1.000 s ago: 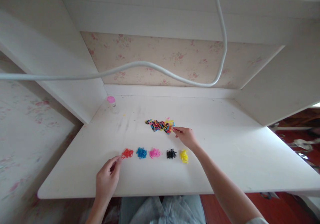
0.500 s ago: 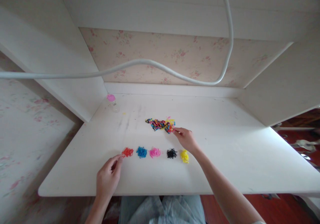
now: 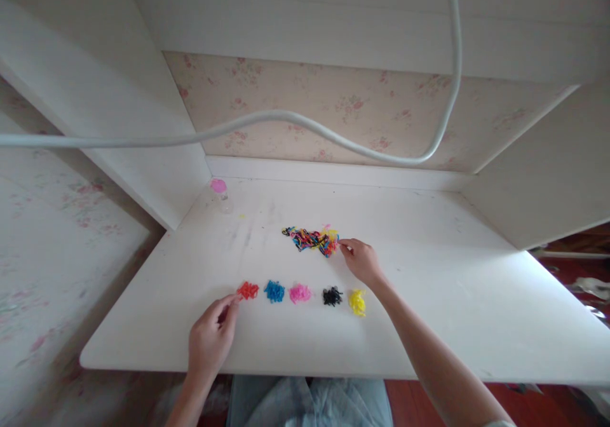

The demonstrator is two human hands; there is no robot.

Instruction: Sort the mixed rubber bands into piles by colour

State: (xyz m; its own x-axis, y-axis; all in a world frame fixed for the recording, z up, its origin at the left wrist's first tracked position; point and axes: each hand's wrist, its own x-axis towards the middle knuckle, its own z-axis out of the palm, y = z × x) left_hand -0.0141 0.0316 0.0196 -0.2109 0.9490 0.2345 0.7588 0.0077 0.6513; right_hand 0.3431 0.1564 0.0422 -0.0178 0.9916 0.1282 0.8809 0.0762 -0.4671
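Small coloured rubber bands lie on the white desk in one mixed heap [image 3: 312, 239] and several single-colour piles. My left hand [image 3: 212, 333] is pinched shut at the left edge of the red pile [image 3: 248, 290]; what sits between its fingertips is too small to make out. To the right of the red lie a blue pile [image 3: 274, 291], a pink pile [image 3: 300, 293], a black pile [image 3: 332, 296] and a yellow pile [image 3: 357, 302]. At the right end of the mixed heap, my right hand [image 3: 361, 260] pinches a reddish rubber band between thumb and forefinger.
A small clear container with a pink top [image 3: 218, 186] stands at the desk's back left corner. A yellow bit [image 3: 241, 216] lies near it. A thick white cable [image 3: 286, 117] crosses the view above the desk [image 3: 452, 312]. White panels rise on both sides.
The whole view has shifted slightly, so desk and piles appear a little further right. Both hands keep nearly the same places, the left by the red pile, the right at the mixed heap.
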